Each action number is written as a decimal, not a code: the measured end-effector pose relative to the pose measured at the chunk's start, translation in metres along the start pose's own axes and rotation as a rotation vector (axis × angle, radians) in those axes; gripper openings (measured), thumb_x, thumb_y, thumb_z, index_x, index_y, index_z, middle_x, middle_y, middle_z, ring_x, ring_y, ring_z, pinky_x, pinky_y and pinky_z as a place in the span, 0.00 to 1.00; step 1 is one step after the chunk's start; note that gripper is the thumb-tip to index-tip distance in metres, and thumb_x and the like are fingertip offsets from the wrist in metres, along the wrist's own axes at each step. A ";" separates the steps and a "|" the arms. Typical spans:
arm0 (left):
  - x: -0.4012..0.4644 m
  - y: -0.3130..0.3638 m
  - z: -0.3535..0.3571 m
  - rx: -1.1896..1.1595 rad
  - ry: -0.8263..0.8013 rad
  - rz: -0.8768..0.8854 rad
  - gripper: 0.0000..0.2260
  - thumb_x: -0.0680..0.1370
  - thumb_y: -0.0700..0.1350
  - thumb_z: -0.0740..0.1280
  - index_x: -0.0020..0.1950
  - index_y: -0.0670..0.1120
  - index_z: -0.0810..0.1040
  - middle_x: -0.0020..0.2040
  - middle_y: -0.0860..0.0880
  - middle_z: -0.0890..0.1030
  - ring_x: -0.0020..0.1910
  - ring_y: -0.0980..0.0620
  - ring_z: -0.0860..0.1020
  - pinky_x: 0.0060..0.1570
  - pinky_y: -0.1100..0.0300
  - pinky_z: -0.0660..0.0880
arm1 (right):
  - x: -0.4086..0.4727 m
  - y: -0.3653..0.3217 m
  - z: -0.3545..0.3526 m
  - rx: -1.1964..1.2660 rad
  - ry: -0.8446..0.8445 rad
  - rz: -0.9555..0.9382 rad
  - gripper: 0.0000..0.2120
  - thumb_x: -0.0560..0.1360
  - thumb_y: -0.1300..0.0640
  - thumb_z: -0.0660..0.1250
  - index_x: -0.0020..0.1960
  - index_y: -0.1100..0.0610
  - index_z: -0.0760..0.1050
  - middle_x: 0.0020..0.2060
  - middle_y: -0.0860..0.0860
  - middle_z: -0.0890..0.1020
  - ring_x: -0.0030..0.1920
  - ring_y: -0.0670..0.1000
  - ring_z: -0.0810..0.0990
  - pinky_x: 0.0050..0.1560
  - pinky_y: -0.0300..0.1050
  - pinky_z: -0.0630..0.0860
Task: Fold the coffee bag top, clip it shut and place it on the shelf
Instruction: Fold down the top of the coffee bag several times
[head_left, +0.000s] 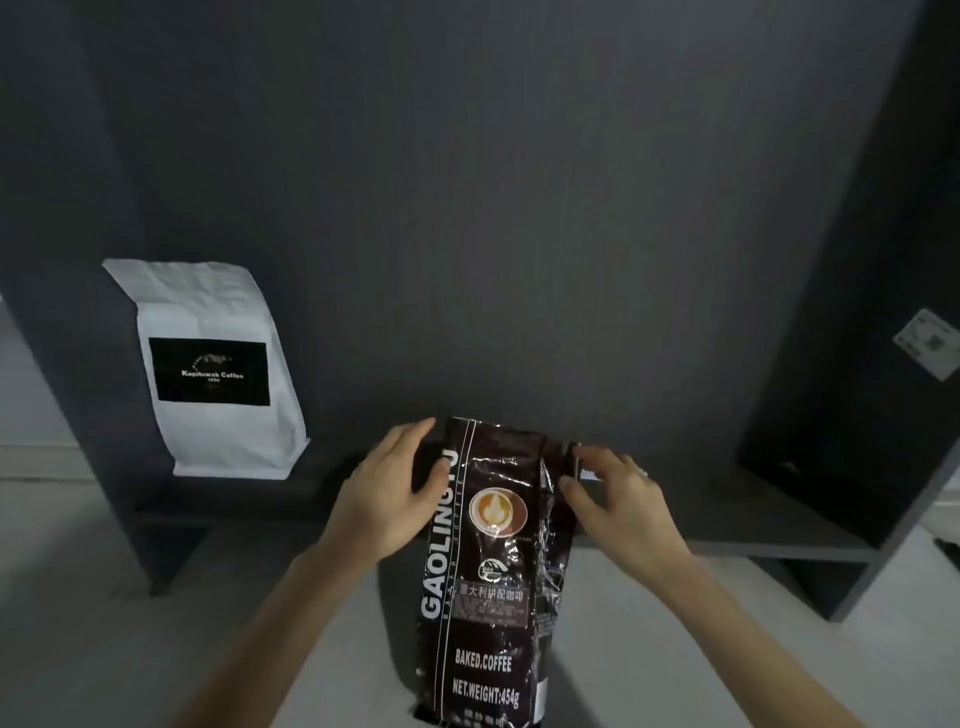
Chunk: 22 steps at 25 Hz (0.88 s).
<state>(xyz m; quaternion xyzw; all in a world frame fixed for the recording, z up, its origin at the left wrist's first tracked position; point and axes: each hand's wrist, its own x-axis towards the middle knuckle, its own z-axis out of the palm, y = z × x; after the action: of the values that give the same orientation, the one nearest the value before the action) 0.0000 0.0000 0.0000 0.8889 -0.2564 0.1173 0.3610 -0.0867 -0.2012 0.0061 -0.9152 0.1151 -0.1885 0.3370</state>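
A dark brown foil coffee bag (488, 571) stands upright on the pale surface in front of the shelf, its top folded down flat. My left hand (395, 493) grips the bag's upper left side, thumb on the front. At the bag's upper right corner, my right hand (613, 499) pinches a small dark clip (575, 460), which sits against the folded top edge. I cannot tell whether the clip's jaws are over the fold. The dark grey shelf (727, 540) runs just behind the bag.
A white coffee bag (218, 364) with a black label stands on the shelf at the left. Dark side panels close the shelf on the left and right (857, 312); the right one carries a white sticker (927, 343). The dark back wall rises behind.
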 end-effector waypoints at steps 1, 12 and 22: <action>0.000 -0.004 0.004 0.016 -0.012 -0.015 0.22 0.75 0.49 0.61 0.68 0.46 0.62 0.66 0.47 0.71 0.63 0.50 0.71 0.62 0.50 0.69 | -0.001 0.003 0.005 0.015 -0.016 0.028 0.16 0.73 0.52 0.63 0.60 0.54 0.71 0.54 0.55 0.77 0.48 0.53 0.76 0.49 0.46 0.72; -0.017 -0.019 0.033 -0.260 -0.094 -0.024 0.23 0.75 0.39 0.63 0.69 0.49 0.61 0.44 0.65 0.73 0.40 0.72 0.76 0.35 0.79 0.72 | -0.018 0.019 0.044 0.148 -0.076 0.035 0.12 0.74 0.60 0.61 0.58 0.55 0.73 0.50 0.51 0.83 0.45 0.46 0.79 0.38 0.22 0.71; -0.059 -0.003 0.027 -0.487 0.090 -0.224 0.09 0.77 0.46 0.59 0.41 0.58 0.75 0.34 0.60 0.82 0.38 0.66 0.79 0.37 0.70 0.75 | -0.035 0.002 0.022 0.329 0.180 -0.056 0.18 0.74 0.63 0.61 0.62 0.51 0.69 0.40 0.46 0.79 0.38 0.40 0.78 0.37 0.22 0.70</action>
<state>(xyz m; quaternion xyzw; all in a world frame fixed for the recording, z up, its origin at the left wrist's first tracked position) -0.0478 0.0052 -0.0439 0.7927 -0.1611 0.0508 0.5858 -0.1091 -0.1779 -0.0202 -0.8300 0.0870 -0.2950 0.4652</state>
